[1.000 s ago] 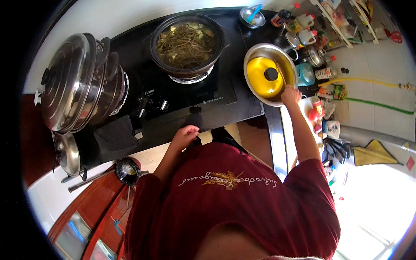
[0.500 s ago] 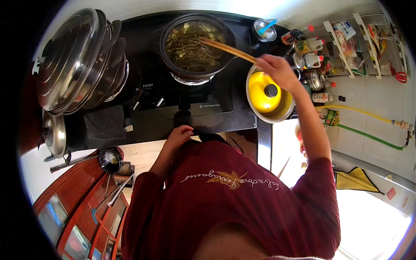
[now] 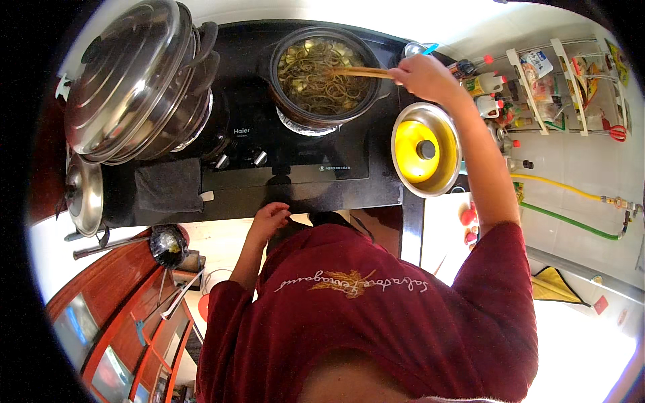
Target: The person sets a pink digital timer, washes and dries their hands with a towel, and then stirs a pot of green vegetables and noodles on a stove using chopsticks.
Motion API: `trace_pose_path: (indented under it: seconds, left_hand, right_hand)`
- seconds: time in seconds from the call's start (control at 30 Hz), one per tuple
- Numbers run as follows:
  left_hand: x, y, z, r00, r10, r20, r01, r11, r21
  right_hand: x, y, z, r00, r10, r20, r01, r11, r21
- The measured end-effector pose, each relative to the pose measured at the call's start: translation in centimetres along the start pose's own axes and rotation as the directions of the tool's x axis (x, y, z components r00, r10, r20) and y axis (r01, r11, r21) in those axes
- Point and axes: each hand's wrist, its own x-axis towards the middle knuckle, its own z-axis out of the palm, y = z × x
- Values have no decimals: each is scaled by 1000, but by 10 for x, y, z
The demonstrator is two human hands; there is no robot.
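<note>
My right hand (image 3: 426, 79) is closed around the back end of a pair of wooden chopsticks (image 3: 366, 72). Their tips reach into a dark pot (image 3: 275, 84) on the stove, among brown noodles (image 3: 314, 86) with pale chunks in liquid. Below the hand, a steel bowl (image 3: 454, 144) holds a yellow lid (image 3: 411, 164) with a black knob. My left hand (image 3: 271, 218) hangs by the counter's front edge, fingers loosely bent and slightly apart, with nothing visible in it.
A large steel steamer pot (image 3: 131, 80) stands on the left burner, with a dark cloth (image 3: 168, 185) and a small lidded pan (image 3: 86, 195) nearby. A small metal bowl (image 3: 411, 49) sits behind my right hand. Bottles (image 3: 485, 83) and a wall rack (image 3: 527, 87) line the right side.
My right hand has moved up and slightly right, and the chopsticks now lie flatter over the noodles. My left hand has shifted slightly down and left. The view has also shifted.
</note>
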Motion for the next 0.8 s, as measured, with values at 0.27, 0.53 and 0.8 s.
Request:
trace_pose_path:
  seconds: [0.27, 0.53, 0.8]
  left_hand:
    - [10, 8, -5, 998, 26, 56, -25, 999, -26]
    - [9, 2, -11, 998, 46, 34, -48, 997, 65]
    - [1, 6, 0, 998, 16, 59, -17, 1000, 4]
  right_hand:
    - [5, -27, 57, 984, 160, 76, -158, 987, -31]
    - [-11, -11, -24, 994, 11, 109, -24, 993, 116]
    - [22, -19, 15, 998, 51, 46, -40, 973, -228]
